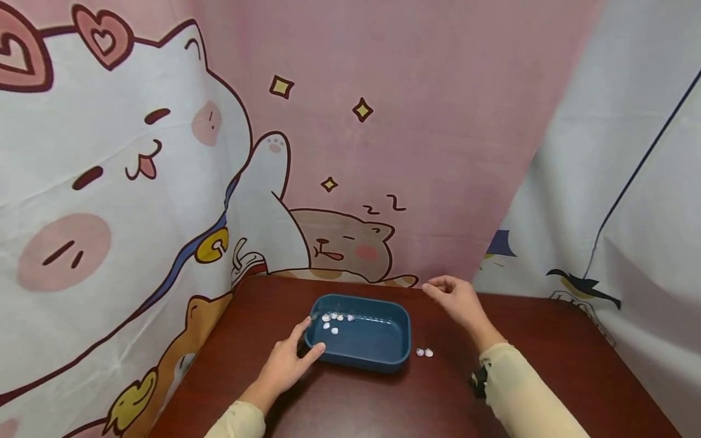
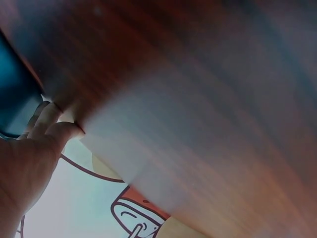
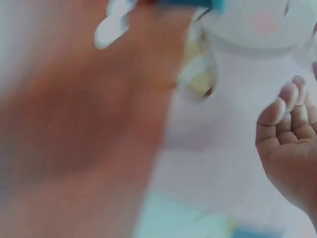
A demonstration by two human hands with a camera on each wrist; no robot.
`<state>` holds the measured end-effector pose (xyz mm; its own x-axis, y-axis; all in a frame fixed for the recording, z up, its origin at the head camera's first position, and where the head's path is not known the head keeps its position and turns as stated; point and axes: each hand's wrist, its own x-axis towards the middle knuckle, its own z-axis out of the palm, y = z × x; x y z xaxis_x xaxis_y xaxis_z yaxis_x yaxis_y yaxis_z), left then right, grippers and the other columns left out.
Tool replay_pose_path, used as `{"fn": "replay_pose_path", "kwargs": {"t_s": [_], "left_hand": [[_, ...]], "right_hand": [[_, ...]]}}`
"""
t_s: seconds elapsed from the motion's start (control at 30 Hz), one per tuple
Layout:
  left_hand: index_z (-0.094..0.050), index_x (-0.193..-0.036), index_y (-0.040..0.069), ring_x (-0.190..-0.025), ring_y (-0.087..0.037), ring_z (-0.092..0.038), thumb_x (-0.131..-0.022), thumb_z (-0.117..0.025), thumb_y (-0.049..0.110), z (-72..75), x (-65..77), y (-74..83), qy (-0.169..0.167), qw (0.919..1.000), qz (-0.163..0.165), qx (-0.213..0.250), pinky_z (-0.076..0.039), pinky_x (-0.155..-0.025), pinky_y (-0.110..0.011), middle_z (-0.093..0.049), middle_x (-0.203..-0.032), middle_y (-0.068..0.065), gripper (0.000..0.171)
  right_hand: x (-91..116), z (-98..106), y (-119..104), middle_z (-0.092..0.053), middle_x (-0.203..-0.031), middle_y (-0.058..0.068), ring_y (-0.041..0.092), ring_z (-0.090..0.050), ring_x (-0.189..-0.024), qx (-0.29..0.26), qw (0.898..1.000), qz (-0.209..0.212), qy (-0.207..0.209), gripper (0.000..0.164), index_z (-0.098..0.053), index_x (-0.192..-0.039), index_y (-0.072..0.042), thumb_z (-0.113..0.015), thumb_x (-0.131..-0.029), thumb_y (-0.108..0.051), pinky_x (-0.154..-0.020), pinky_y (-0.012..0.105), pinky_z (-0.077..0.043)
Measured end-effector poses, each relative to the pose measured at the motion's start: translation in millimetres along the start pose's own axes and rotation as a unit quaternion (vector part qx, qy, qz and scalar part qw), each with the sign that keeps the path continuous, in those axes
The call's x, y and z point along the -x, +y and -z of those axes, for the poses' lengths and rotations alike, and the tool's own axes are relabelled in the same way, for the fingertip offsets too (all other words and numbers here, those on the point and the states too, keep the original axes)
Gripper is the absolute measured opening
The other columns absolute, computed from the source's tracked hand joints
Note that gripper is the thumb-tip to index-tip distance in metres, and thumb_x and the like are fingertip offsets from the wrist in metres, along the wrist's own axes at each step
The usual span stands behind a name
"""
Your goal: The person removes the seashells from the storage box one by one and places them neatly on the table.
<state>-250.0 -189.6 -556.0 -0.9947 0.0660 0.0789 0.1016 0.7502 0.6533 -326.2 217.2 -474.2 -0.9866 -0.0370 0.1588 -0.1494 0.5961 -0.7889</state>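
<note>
A blue rectangular tray rests on the dark red-brown table. Several small white shell-like pieces lie in its left part. My left hand touches the tray's left end, thumb by the near corner and fingers along the left rim. In the left wrist view, part of the blue tray shows beside that hand's fingers. My right hand is raised beyond the tray's right side, fingers loosely bent, and I see nothing between them. Two more white pieces sit on the table right of the tray.
The table reaches back to a pink and white curtain printed with cartoon animals. White cloth hangs at the right side. A dark band is on the right wrist.
</note>
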Motion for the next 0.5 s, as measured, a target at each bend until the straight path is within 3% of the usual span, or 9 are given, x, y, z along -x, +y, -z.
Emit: {"fn": "replay_pose_path", "kwargs": {"t_s": [0.1,0.2,0.27,0.37,0.5], "left_hand": [[-0.04,-0.165,0.026,-0.136,-0.041,-0.065,-0.098,-0.069,0.063,1.6,0.7,-2.7,-0.001,1.0,0.004,-0.002,-0.053,-0.106,-0.067,-0.061,-0.154,-0.019,0.082],[-0.04,-0.165,0.026,-0.135,-0.042,-0.065,-0.099,-0.068,0.063,3.8,0.5,-3.8,-0.004,1.0,0.001,-0.006,-0.053,-0.106,-0.067,-0.06,-0.155,-0.02,0.081],[-0.04,-0.166,0.026,-0.134,-0.042,-0.066,-0.099,-0.067,0.064,5.0,0.1,-4.3,-0.005,1.0,-0.002,-0.006,-0.053,-0.106,-0.067,-0.06,-0.154,-0.02,0.081],[-0.039,-0.166,0.026,-0.135,-0.042,-0.065,-0.099,-0.064,0.066,5.3,-0.7,-5.3,-0.008,0.9999,-0.008,-0.003,-0.053,-0.106,-0.067,-0.06,-0.155,-0.019,0.081],[-0.039,-0.166,0.026,-0.134,-0.042,-0.065,-0.099,-0.06,0.072,3.4,-2.4,-5.1,-0.009,0.9997,-0.022,-0.003,-0.053,-0.106,-0.066,-0.061,-0.154,-0.018,0.084]], "right_hand": [[-8,-36,-42,-0.08,-0.104,0.006,0.018,-0.07,-0.089,0.038,0.997,0.069,-0.02,0.025,-0.08,-0.114,-0.013,-0.076,-0.101,-0.033,-0.079,0.036,-0.058],[-5,-88,-71,-0.08,-0.108,0.005,0.019,-0.073,-0.095,0.076,0.984,0.127,-0.094,0.018,-0.081,-0.114,-0.012,-0.075,-0.101,-0.023,-0.086,0.041,-0.061],[0,-123,-82,-0.08,-0.115,0.005,0.02,-0.074,-0.103,0.112,0.969,0.151,-0.163,0.021,-0.08,-0.12,-0.012,-0.074,-0.102,-0.021,-0.094,0.044,-0.061],[6,-163,-89,-0.079,-0.124,0.002,0.019,-0.073,-0.116,0.174,0.937,0.18,-0.243,0.028,-0.078,-0.13,-0.015,-0.073,-0.103,-0.022,-0.105,0.044,-0.058],[8,-194,-92,-0.079,-0.127,-0.009,0.013,-0.071,-0.124,0.241,0.908,0.213,-0.27,0.03,-0.079,-0.13,-0.026,-0.076,-0.1,-0.027,-0.111,0.039,-0.055]]}}
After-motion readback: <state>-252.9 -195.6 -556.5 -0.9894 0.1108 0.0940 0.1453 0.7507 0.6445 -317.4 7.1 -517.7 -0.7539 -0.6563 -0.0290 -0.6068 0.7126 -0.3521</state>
